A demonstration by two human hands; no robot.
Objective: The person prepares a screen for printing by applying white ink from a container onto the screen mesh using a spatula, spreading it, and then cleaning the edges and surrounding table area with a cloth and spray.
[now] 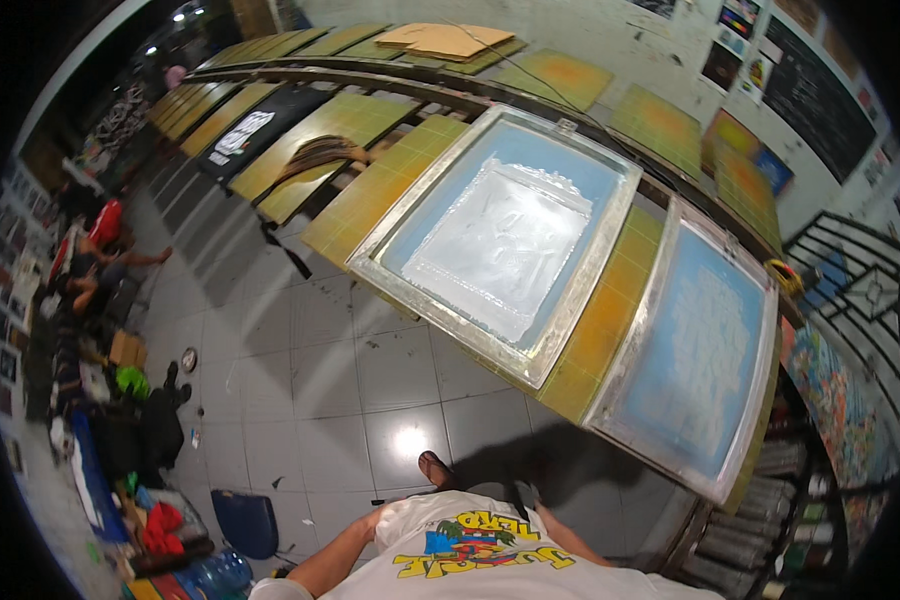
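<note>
My left forearm (338,552) comes in at the lower edge beside my white printed shirt (450,560); the hand itself is hidden behind the cloth. To the right, part of my right forearm (572,540) shows, its hand also out of sight. Neither arm reaches to the table ahead. A metal-framed printing screen (497,240) lies there on a yellow-green board, thick white ink spread over its blue mesh. Closer on the right is a second framed screen (695,350), its blue mesh hazed with pale ink.
A long row of yellow-green boards (355,120) runs to the far left, one carrying a black printed shirt (242,135). Brown sheets (445,40) lie at the back. Metal railing (865,280) stands right. A blue chair (245,523) and people (95,250) are at left.
</note>
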